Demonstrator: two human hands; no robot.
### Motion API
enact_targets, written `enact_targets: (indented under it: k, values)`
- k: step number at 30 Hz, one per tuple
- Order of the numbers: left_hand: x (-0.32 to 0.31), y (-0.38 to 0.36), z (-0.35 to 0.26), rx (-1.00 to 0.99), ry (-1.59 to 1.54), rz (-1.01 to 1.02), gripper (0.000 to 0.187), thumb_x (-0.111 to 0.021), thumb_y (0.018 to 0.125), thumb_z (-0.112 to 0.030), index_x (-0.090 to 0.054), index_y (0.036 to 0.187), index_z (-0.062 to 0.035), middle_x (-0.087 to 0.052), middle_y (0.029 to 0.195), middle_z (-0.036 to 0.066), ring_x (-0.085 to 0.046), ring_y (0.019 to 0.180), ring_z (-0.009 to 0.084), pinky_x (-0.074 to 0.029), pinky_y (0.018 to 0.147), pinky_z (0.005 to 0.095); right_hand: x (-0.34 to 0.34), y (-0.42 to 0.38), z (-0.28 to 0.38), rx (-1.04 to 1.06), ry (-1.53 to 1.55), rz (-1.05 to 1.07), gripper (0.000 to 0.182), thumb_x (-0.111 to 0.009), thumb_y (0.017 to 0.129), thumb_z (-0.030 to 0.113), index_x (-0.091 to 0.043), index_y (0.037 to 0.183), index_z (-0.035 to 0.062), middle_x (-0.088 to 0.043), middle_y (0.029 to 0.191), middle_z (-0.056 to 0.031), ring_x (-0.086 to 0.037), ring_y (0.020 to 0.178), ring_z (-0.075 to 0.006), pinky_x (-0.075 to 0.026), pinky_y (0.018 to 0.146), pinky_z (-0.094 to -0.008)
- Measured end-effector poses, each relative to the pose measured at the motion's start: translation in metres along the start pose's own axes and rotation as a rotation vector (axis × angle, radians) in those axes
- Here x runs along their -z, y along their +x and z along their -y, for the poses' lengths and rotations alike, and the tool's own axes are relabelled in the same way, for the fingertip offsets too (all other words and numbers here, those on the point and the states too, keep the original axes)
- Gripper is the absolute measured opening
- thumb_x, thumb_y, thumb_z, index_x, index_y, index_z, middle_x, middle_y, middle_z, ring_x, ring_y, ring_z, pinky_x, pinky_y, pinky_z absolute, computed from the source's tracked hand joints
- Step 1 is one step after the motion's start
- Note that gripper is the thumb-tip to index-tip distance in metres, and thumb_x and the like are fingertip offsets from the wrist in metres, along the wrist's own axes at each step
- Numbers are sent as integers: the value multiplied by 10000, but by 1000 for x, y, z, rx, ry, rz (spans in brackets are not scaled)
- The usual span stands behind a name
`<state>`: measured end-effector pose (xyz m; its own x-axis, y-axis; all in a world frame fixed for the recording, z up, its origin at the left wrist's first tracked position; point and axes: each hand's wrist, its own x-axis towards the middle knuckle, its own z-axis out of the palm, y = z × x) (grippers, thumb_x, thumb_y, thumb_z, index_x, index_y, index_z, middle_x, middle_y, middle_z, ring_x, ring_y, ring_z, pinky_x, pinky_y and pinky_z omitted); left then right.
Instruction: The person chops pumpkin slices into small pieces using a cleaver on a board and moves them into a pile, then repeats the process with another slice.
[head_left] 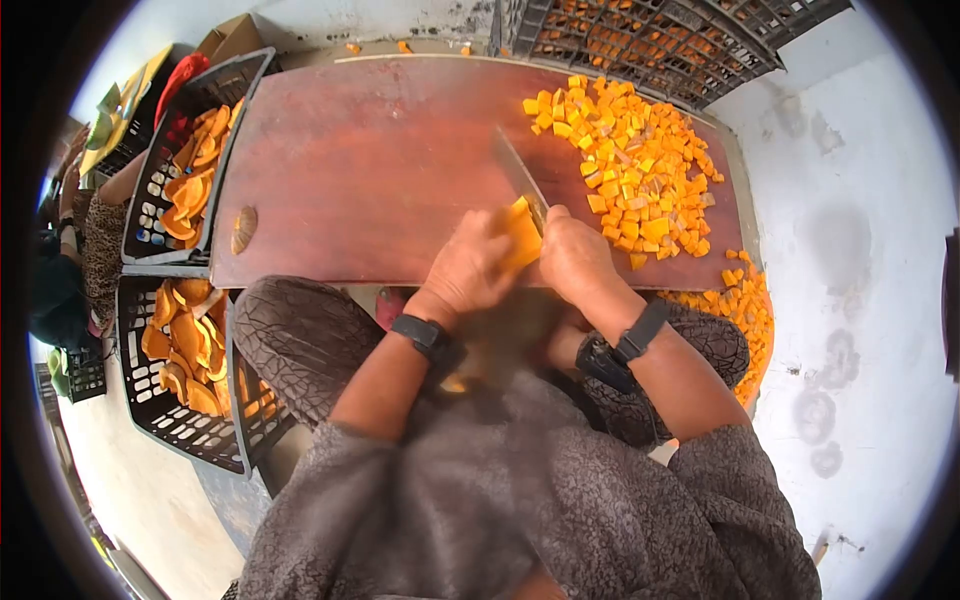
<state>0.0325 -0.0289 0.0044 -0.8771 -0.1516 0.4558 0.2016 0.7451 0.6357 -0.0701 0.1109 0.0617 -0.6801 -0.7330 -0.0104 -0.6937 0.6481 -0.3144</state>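
My left hand (474,260) is closed on an orange piece of pumpkin (523,238) near the front edge of the reddish-brown board (350,170). Its fingers are slightly smeared by motion. In my right hand (580,258) is a knife (519,168), gripped by its handle, which the fingers hide. The blade points away from me and slants to the left, its base right beside the pumpkin piece. To the right of the knife, a broad heap of pumpkin cubes (650,170) covers that end of the board.
Black crates (140,258) with curved pumpkin slices stand along the left. A brown scrap (243,230) lies at the board's left end. More diced pumpkin (740,325) is below the right edge. A black crate (650,45) stands behind the board; another person's arm (122,180) shows far left.
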Motion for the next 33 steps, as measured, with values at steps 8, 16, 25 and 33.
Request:
enact_targets:
  k: [8,16,25,33]
  values:
    - [-2,-6,4,39,7,-79,292,-723,697,-127,-665,970,-44,-522,1236,225,-507,1102,414,-455,956,452,13,-13,-19,-17,53,-15,129,-504,903,115,-509,910,-13,-617,758,-279,-611,770,-476,-474,691,-541]
    - [-7,-2,12,52,5,-73,388,-714,721,-187,-605,1066,-48,-465,1268,248,-459,1181,437,-434,994,458,46,-43,-3,-1,34,-56,116,-546,884,119,-522,902,6,-618,713,-236,-613,693,-435,-479,628,-514]
    - [-4,-1,10,79,0,-66,391,-718,723,-203,-602,1059,-41,-464,1270,264,-454,1195,437,-428,1001,461,47,-49,4,-48,36,67,169,-519,929,149,-479,911,-15,-595,775,-291,-586,784,-492,-462,683,-536]
    - [-6,-1,13,85,-18,-50,317,-727,710,-177,-637,981,-40,-469,1273,274,-452,1200,437,-422,1005,462,41,-34,6,34,-64,22,93,-532,868,96,-524,898,8,-629,709,-218,-627,691,-414,-489,634,-505]
